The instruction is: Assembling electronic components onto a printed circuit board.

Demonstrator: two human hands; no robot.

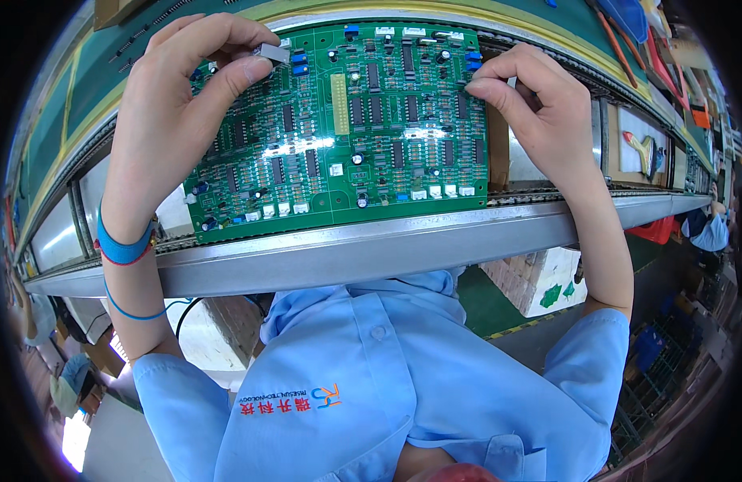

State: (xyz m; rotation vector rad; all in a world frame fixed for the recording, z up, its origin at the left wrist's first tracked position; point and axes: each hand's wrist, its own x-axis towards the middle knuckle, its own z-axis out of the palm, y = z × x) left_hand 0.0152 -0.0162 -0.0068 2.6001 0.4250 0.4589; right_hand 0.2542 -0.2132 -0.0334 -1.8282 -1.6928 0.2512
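A large green circuit board [318,213] lies in front of me, densely set with black chips, blue parts and white connectors along its near and far edges. My left hand [174,104] is over the board's far left part, its thumb and forefinger pinching a small silver-grey block-shaped component [272,53]. At the board's right edge, my right hand [547,112] has thumb and forefinger pressed together above the board, close to blue parts [473,61]. Whatever lies between those right fingertips is too small or hidden to make out. A yellow slotted strip [339,104] stands near the board's middle.
The board rests on a conveyor with a metal front rail [371,249] and chain tracks. A green worktop with yellow edging [65,104] runs behind it. To the right, a brush-like tool [642,153] lies on the line. Another person [708,229] is at the far right.
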